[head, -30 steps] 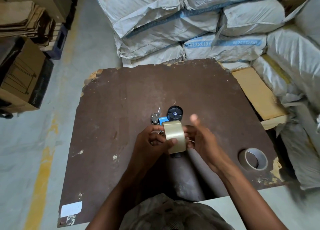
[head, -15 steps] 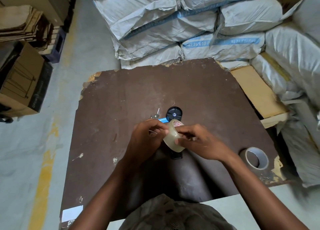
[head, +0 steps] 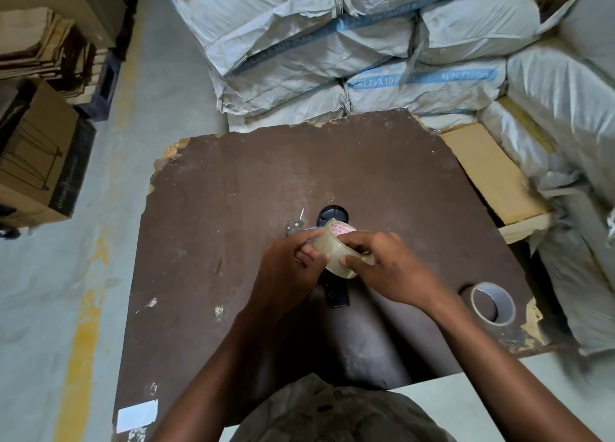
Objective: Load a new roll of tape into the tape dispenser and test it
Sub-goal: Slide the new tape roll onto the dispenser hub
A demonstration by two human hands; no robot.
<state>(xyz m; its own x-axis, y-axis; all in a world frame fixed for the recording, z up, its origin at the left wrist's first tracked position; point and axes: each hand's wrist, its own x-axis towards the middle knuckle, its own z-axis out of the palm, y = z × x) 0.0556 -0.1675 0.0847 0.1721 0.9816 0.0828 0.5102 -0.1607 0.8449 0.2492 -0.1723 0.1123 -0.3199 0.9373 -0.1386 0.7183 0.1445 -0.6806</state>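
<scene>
Head view: both hands grip 1 clear tape roll [head: 336,253] above the tape dispenser [head: 334,218] on the brown board [head: 233,208]. Left hand [head: 293,268] pinches its near edge, right hand [head: 386,268] curls over it. Empty core [head: 492,303] sits right.

Bare forearms, mottled grey-brown garment [head: 336,411]

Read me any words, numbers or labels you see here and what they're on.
"XL 24 X 10 P", partly legible: blue stripe on a sack.
Similar print on the next sack: too blurred.
Red print on the tape roll core: too small.
Vertical print on the carton: too blurred.
White label on the board: looks blank.
</scene>
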